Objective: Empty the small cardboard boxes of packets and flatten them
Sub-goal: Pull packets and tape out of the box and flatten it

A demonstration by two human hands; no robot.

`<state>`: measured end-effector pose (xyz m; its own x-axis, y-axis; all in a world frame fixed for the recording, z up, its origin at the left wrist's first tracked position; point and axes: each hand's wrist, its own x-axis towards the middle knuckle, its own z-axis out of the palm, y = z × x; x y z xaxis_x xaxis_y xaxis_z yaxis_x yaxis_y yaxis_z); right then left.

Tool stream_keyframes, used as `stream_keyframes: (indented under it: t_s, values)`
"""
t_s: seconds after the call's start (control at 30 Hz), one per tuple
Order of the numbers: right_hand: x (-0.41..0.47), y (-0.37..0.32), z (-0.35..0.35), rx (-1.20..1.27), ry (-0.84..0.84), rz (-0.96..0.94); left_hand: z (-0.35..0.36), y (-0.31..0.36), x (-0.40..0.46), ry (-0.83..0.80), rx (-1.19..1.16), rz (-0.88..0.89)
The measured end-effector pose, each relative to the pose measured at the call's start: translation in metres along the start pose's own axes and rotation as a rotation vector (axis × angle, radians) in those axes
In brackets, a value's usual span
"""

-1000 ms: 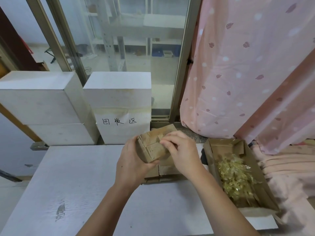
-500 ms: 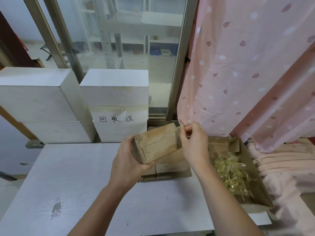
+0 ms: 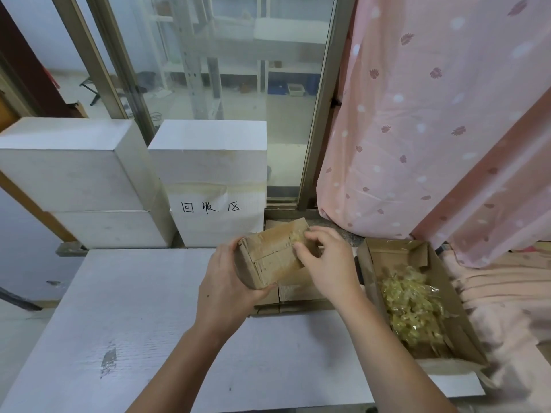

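My left hand [image 3: 222,290] grips a small brown cardboard box [image 3: 269,257] from its near left end and holds it tilted above the white table [image 3: 134,323]. My right hand [image 3: 328,263] has its fingers curled on the box's far right end, where a yellowish, crinkled bit shows at the fingertips. Whether that bit is tape or a packet I cannot tell. The box's flaps look closed. Under the box lie flattened cardboard pieces [image 3: 301,293]. To the right stands a larger open cardboard box [image 3: 365,263] with a heap of clear yellowish packets [image 3: 411,308] inside.
Two white foam blocks [image 3: 68,174] stand behind the table, and the right-hand labelled block [image 3: 208,162] carries a handwritten paper label. A pink dotted curtain [image 3: 432,129] hangs at the right, over folded pink cloth [image 3: 507,293]. A glass door is behind.
My right hand rose to the box's far right corner, pinching something there, and has come back down onto the box's far end. My left hand has kept its hold on the box.
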<state>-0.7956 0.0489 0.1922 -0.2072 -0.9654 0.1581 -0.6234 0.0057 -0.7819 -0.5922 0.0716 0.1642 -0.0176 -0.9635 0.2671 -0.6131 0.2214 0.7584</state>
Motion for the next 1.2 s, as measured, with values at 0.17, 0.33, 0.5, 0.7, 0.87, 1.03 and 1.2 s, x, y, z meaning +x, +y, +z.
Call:
stream_keyframes:
  t_s: [0.17, 0.33, 0.5, 0.7, 0.87, 1.03, 1.2]
  values:
    - [0.003, 0.001, 0.001, -0.106, 0.103, 0.006, 0.001, -0.001, -0.002, -0.004, -0.046, 0.017]
    - [0.002, 0.006, 0.002, -0.098, 0.179, -0.045, 0.001, -0.011, 0.000, -0.051, -0.141, -0.029]
    - [0.002, 0.003, -0.007, 0.229, 0.073, -0.036, 0.006, -0.017, 0.003, -0.016, -0.263, -0.125]
    - [0.005, 0.010, -0.005, 0.270, 0.040, 0.068, 0.011, -0.006, 0.004, 0.023, -0.303, -0.178]
    - [0.007, 0.016, -0.004, 0.224, 0.166, 0.063, 0.010, 0.004, 0.001, 0.026, -0.195, -0.128]
    - [0.003, 0.022, 0.001, 0.101, 0.275, 0.025, 0.014, 0.003, 0.002, 0.000, -0.204, -0.113]
    - [0.004, 0.010, -0.014, 0.334, 0.111, 0.075, 0.015, 0.005, 0.004, 0.041, -0.313, -0.199]
